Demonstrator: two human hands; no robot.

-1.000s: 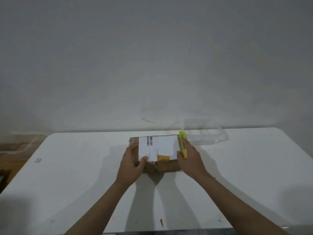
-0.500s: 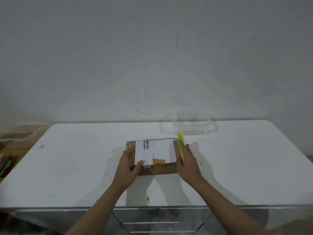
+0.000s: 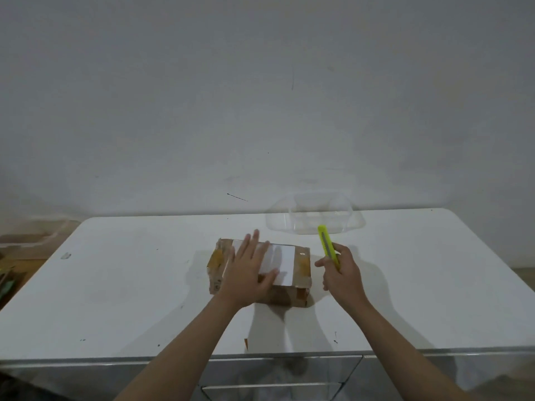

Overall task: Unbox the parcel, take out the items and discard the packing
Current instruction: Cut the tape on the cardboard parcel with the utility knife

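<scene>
A brown taped cardboard parcel with a white label lies in the middle of the white table. My left hand lies flat on top of the parcel, fingers straight and spread over the label. My right hand is just right of the parcel, off it, and grips a yellow-green utility knife that points up and away from me. Part of the knife's handle is hidden in my fist.
A clear plastic container stands at the back of the table, just behind the knife. A small orange scrap lies near the front edge. Drawers show below the tabletop. Clutter sits on the floor at far left.
My left hand has moved from the parcel's left edge to lie flat on its top. My right hand with the knife has come off the parcel's right edge to the right.
</scene>
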